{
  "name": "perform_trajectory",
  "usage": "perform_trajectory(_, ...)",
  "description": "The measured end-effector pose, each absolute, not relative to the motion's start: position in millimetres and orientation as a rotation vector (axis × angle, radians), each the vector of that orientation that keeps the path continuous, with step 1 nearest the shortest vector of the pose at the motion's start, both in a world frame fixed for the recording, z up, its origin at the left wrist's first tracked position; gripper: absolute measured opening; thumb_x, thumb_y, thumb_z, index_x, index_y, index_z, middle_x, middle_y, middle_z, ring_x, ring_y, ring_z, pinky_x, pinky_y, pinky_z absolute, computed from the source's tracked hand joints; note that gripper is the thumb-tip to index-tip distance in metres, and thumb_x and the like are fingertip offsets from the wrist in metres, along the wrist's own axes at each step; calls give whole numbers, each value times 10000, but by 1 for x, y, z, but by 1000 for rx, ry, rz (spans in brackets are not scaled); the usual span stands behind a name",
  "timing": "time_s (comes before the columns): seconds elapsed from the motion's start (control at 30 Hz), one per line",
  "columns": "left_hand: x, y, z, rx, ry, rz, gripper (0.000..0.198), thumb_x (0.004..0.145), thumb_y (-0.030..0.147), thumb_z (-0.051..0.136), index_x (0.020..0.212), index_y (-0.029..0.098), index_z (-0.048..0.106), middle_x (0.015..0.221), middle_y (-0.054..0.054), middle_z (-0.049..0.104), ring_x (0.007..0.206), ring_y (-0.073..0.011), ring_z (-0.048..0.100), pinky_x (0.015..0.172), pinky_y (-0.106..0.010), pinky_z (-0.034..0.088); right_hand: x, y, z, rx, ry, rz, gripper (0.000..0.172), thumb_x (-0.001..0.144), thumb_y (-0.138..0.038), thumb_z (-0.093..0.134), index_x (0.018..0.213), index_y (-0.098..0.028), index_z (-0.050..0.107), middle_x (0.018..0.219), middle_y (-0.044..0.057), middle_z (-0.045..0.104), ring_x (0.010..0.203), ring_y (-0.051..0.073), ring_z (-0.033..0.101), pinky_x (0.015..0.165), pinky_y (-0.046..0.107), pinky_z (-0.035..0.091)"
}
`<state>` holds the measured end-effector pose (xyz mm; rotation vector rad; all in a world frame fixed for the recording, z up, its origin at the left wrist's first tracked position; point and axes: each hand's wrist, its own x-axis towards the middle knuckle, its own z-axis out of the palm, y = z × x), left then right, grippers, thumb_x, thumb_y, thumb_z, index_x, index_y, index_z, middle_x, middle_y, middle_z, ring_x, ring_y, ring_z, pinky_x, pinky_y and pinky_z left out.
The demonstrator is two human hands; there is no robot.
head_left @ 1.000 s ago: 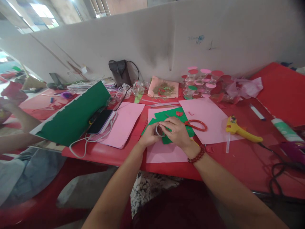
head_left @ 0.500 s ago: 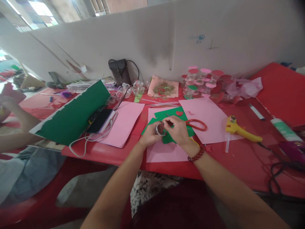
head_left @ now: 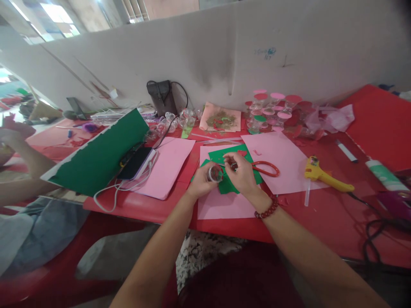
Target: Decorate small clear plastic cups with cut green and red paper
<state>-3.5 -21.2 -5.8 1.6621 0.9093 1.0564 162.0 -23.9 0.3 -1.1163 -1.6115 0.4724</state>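
My left hand is wrapped round a small clear plastic cup, whose round opening faces up toward me. Just right of the cup, my right hand is apart from it, its fingers loosely bent and spread, with nothing visible between them. Under both hands lies green paper on a pink sheet. Red-handled scissors rest on the paper beyond my right hand, their blades partly hidden by it. Red paper scraps lie near them.
A yellow glue gun lies to the right, near a bottle. Stacked cups with coloured discs stand at the back. On the left are a phone, a white cable and a green board. Another person's arm is at far left.
My right hand's fingers have left the cup's rim and spread apart, moving slightly to the right. The cup, still in my left hand, has tilted a little.
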Motion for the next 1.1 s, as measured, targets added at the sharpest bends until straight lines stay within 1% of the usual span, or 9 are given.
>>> perform_trajectory(0.1,-4,-20,-10,1691,923,1067,280,602,174,707,850,174,577,722,31,530,604,-96,449,579,-223,384,160,-27,2,-1036,-1686,405,205,855,-143,469,866,-222,658,871,51,696,817,194,643,754,331,509)
perform_trajectory(0.23,-3,-20,-14,1756,946,1038,310,604,150,692,888,171,569,735,34,516,631,-101,440,585,-223,381,159,-29,3,-1048,-1781,333,117,876,-260,586,914,-230,693,911,60,711,871,217,635,815,365,501)
perform_trajectory(0.3,-2,-21,-13,1779,967,1022,275,611,151,681,856,174,558,704,44,488,612,-97,412,566,-220,363,158,-29,2,-1052,-1821,299,119,891,-280,593,882,-234,702,891,57,716,874,220,633,839,373,491)
perform_trajectory(0.37,-1,-22,-11,1807,991,1007,234,613,149,671,800,180,536,668,55,458,587,-91,381,548,-220,341,158,-28,0,-1074,-1842,255,138,901,-263,580,836,-233,697,850,53,709,849,218,628,837,372,485)
perform_trajectory(0.47,-1,-22,-9,1854,1006,999,224,604,140,660,767,186,513,655,60,446,583,-93,373,550,-225,328,156,-27,-2,-1126,-1859,196,128,896,-232,570,832,-232,680,845,55,698,848,223,623,827,371,481)
perform_trajectory(0.67,-3,-20,-11,1941,1078,1045,228,604,162,666,767,191,509,672,51,478,612,-110,409,588,-240,336,153,-27,1,-1139,-1824,244,115,895,-210,555,842,-226,656,852,58,694,843,224,622,811,365,484)
perform_trajectory(0.77,-3,-21,-12,2018,1114,1076,235,615,176,661,812,193,534,708,35,517,636,-126,447,621,-254,363,153,-28,4,-1131,-1798,310,118,899,-214,549,840,-228,650,846,54,688,836,218,617,808,359,483)
perform_trajectory(0.9,-4,-22,-12,2098,1147,1106,288,634,220,671,900,196,560,818,-9,588,715,-162,525,684,-284,413,154,-28,5,-1135,-1774,369,114,898,-219,555,830,-217,647,834,57,685,825,217,608,807,362,478)
perform_trajectory(1.1,-4,-22,-15,2181,1158,1150,267,681,237,660,928,196,570,854,-32,623,757,-176,579,714,-291,450,155,-26,4,-1147,-1744,364,110,894,-204,551,843,-209,649,851,59,683,818,208,611,786,347,483)
